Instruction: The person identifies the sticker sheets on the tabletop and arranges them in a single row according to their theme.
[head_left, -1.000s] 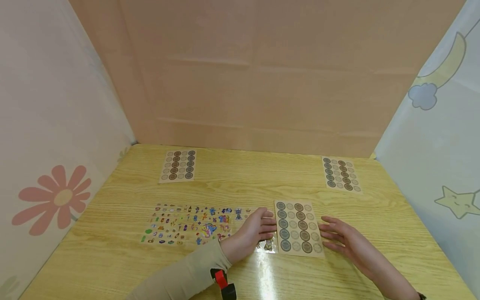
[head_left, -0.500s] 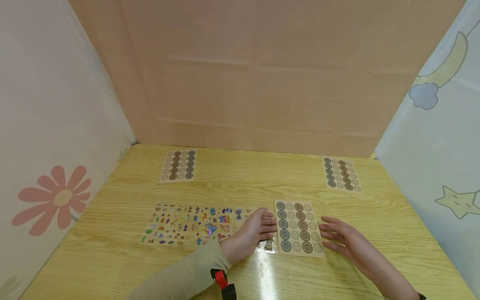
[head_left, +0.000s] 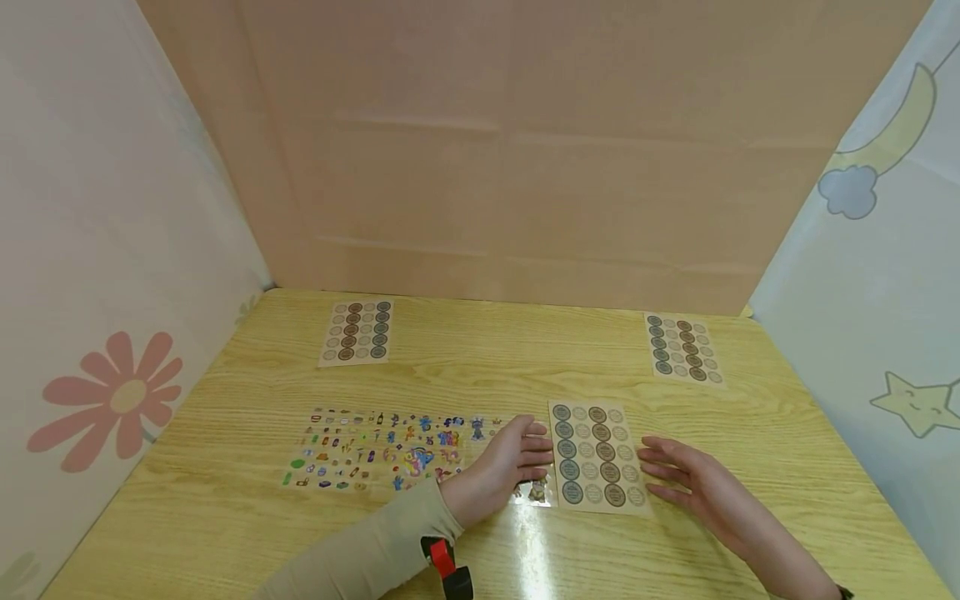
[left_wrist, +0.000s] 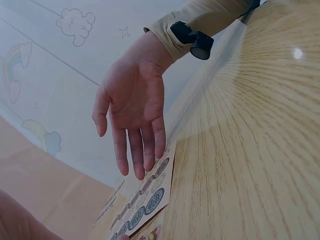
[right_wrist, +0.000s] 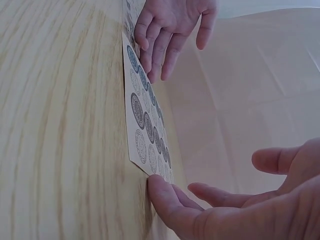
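A beige sheet of round stickers (head_left: 619,483) lies flat on the table between the two hands, its circles in grey-blue, brown and pale columns. At its left edge is my left hand (head_left: 501,467), fingers extended, over part of a clear sticker sheet with cartoon figures (head_left: 537,490). My right hand (head_left: 693,482) is at the opposite edge, fingers slightly bent and nothing gripped. In the right wrist view, a fingertip of the right hand (right_wrist: 235,210) meets or nearly meets the sheet's corner. The left wrist view shows the right palm (left_wrist: 135,100) facing the sheet.
Left of the left hand, clear sheets with small colourful stickers (head_left: 416,458) lie in a row. Two more sheets of round stickers stand farther back, one at the left (head_left: 357,333) and one at the right (head_left: 684,348). A brown backdrop (head_left: 495,167) and patterned side panels border the table.
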